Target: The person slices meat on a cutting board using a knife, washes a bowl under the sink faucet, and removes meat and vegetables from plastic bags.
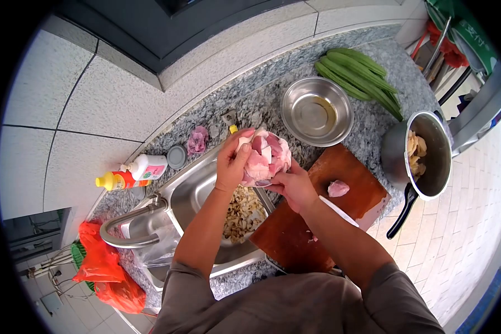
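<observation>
Both my hands hold up a heap of raw meat chunks [268, 158], pink with pale fat, above the sink's edge. A thin rim of a dish shows beneath the meat; the rest of it is hidden. My left hand [234, 161] is wrapped round the left side, thumb against the meat. From below and the right, my right hand [294, 186] grips it. Under my right forearm lies a reddish-brown cutting board [284, 236], bearing a single piece of meat [338, 188] and a knife [339, 211], partly covered by the arm.
The steel sink [192, 192] holds chopped pale-brown pieces [244, 214] beneath my hands. Behind the board stand a steel bowl [317, 111] and green ridged gourds [359, 75]. A long-handled pot [392, 156] is at right. Bottles [149, 167], a faucet [131, 242] and red bags [108, 267] are left.
</observation>
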A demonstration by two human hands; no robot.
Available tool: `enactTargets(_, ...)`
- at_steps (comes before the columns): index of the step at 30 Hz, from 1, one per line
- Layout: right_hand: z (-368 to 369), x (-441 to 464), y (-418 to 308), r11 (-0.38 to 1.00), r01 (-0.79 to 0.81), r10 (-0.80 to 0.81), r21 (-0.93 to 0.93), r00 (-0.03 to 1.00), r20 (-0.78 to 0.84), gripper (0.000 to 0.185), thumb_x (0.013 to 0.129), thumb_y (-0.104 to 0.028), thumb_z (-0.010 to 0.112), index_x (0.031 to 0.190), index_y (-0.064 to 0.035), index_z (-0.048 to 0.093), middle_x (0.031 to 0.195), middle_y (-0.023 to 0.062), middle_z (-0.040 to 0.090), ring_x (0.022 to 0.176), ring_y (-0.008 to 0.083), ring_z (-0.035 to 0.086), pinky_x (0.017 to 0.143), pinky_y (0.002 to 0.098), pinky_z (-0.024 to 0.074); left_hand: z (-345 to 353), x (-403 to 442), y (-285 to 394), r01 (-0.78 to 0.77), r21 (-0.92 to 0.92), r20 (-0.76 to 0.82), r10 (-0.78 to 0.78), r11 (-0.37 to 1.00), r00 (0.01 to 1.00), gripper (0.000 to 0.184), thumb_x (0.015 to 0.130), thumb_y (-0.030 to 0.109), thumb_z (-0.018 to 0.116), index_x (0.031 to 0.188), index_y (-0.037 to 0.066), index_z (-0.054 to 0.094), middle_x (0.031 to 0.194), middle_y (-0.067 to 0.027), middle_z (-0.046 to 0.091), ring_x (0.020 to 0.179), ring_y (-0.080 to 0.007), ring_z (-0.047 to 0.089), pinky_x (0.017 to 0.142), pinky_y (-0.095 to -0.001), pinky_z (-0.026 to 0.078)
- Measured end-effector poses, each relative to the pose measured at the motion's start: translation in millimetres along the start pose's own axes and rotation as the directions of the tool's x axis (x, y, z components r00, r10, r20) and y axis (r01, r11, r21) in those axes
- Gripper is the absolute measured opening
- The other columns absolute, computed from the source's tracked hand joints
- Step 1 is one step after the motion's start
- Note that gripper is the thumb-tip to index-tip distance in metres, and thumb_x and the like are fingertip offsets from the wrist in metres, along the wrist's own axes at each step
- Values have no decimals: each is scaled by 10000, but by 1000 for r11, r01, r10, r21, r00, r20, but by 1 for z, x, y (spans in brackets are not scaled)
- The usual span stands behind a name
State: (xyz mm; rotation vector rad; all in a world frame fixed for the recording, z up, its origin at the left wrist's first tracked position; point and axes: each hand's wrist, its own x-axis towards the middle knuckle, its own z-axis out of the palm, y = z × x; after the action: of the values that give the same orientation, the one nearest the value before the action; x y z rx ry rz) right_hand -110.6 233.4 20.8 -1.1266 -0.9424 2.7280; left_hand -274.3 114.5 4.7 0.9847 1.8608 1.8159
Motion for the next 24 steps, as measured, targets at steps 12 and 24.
enactTargets(12, 1, -117, 20, 996, -73, 75, -45, 997, 32, 773, 855, 91, 564, 1581, -96, 375, 1247, 77, 612, 1005, 165, 643, 870, 346, 598, 28, -118, 94, 20, 41, -156, -13, 999, 988, 343, 1015, 196, 619, 1274, -28, 642, 1350, -142, 628, 1236, -237, 585, 1070, -367, 443)
enactTargets(24, -13, -209, 17, 993, 23, -12, -118, 995, 99, 718, 837, 6, 579, 1536, -97, 454, 1250, 56, 639, 1066, 174, 648, 935, 357, 550, 64, -181, 151, 38, -209, -244, -89, 977, 966, 447, 1107, 345, 475, 1323, -24, 606, 1337, -114, 600, 1225, -197, 562, 1086, -356, 421)
